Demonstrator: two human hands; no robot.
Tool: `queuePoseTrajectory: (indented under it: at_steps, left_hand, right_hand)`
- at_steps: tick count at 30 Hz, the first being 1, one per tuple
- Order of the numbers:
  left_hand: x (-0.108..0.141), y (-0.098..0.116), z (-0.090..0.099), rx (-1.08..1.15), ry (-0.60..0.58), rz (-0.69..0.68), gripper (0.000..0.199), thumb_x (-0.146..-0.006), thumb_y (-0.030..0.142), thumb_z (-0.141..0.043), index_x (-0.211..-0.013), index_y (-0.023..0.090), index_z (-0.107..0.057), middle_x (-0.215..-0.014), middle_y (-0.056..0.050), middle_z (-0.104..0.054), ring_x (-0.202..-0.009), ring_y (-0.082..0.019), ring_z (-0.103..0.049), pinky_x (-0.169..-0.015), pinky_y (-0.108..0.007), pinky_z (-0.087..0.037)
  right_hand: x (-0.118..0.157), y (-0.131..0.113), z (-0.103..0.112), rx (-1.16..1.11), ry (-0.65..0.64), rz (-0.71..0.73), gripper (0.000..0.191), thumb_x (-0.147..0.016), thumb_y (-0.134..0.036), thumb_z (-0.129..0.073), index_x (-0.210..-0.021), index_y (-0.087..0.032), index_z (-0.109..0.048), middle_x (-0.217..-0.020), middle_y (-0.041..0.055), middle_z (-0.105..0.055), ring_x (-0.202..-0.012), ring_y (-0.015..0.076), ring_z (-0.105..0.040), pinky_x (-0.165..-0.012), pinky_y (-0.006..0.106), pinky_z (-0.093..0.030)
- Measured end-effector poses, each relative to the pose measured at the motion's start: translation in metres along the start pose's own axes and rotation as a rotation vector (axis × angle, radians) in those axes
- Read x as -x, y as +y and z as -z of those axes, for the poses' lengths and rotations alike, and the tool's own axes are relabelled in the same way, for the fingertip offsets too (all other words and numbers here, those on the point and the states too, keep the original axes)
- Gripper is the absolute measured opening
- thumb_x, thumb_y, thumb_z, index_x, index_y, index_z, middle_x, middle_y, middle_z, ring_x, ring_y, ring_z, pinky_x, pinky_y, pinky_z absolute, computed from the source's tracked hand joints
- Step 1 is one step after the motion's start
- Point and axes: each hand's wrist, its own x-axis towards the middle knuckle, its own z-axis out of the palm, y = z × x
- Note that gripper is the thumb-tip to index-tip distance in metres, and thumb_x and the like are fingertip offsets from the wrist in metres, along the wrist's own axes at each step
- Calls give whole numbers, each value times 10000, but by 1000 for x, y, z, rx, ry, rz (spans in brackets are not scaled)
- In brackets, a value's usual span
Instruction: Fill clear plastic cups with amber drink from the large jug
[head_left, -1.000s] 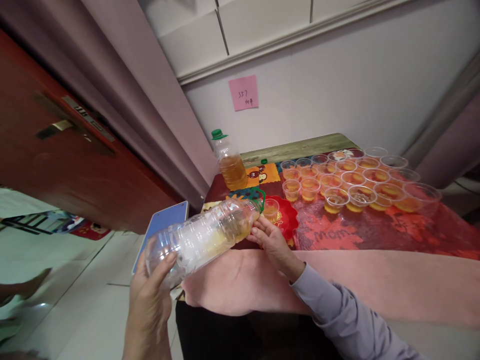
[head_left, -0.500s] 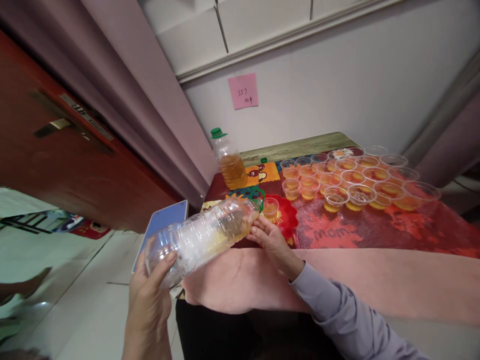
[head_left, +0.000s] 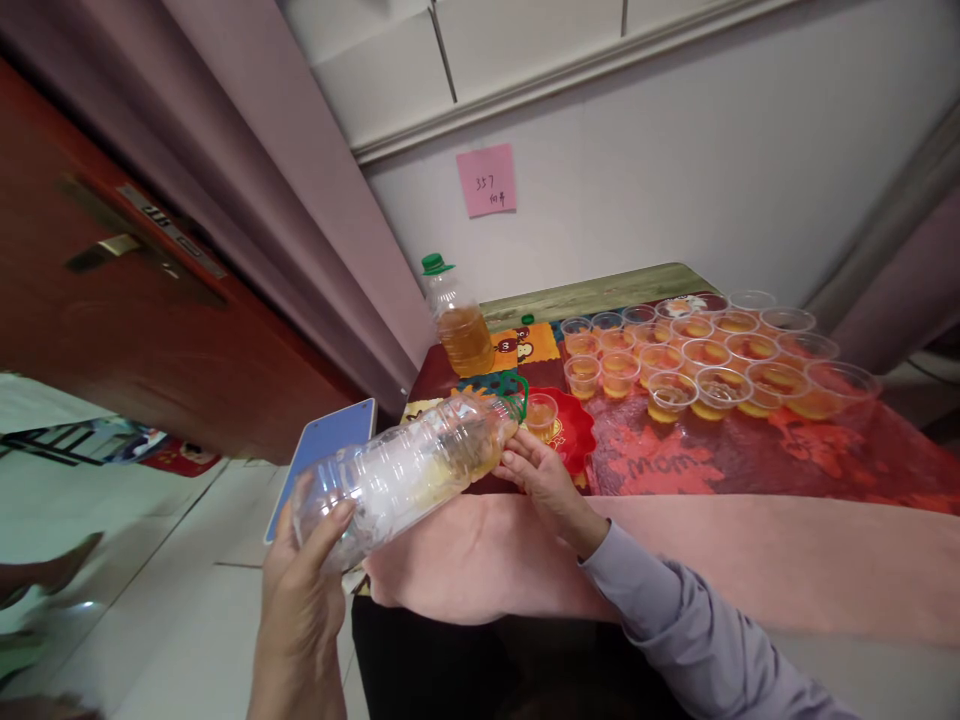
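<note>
A large clear plastic bottle (head_left: 405, 470) lies tilted in both my hands, its mouth to the right and slightly up in the view. Yellowish liquid has gathered towards its neck. My left hand (head_left: 307, 560) is closed round the base. My right hand (head_left: 547, 480) supports the neck from below, its fingers curled against the bottle and partly hidden by it. A green carry loop (head_left: 519, 395) sits at the neck. Beside the mouth is a small clear cup (head_left: 541, 412) with some liquid, standing on a red scalloped plate (head_left: 581, 435).
Several rows of clear cups (head_left: 671, 397) with yellow liquid stand to the right on the patterned table cover (head_left: 667, 465). Behind is a second bottle (head_left: 465, 338) with a green cap, and a loose green cap (head_left: 528, 319). A blue board (head_left: 330, 435) stands left of the table.
Almost nothing differs. Both hands hold the bottle in nearly the same tilted pose over the plate; the view has shifted very slightly.
</note>
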Motion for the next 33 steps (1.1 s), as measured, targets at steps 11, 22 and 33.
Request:
queuePoseTrajectory:
  at_steps: [11, 22, 33]
  left_hand:
    - [-24, -84, -6, 442, -74, 249, 434, -719, 389, -839, -1111, 222, -759, -1082, -84, -804, -1059, -306, -736, -1007, -497, -596]
    - [-32, -179, -6, 957, -452, 376, 664, -844, 652, -668, -1430, 339, -658, -1529, -136, -643, -1494, -455, -486, -1111, -710, -448]
    - [-30, -176, -7, 985, -471, 390, 737, -836, 695, -667, -1454, 295, -633, -1562, -146, -607, -1434, -458, -550, -1043, -598, -541]
  right_hand:
    - [-2, -4, 5, -12, 224, 194, 389, -841, -575, -841, -1068, -261, -814, -1154, 83, -809, -1104, 279, -762, -929, 457, -653]
    - [-2, -59, 27, 607, 394, 480, 363, -955, -605, -675, -954, -247, -730, -832, 48, -763, -700, 210, -679, -679, 371, -577]
    - [-47, -83, 56, 1936, 12, 357, 723, -849, -521, -812, -1446, -155, -632, -1385, 240, -713, -1267, 410, -676, -1070, 539, -487]
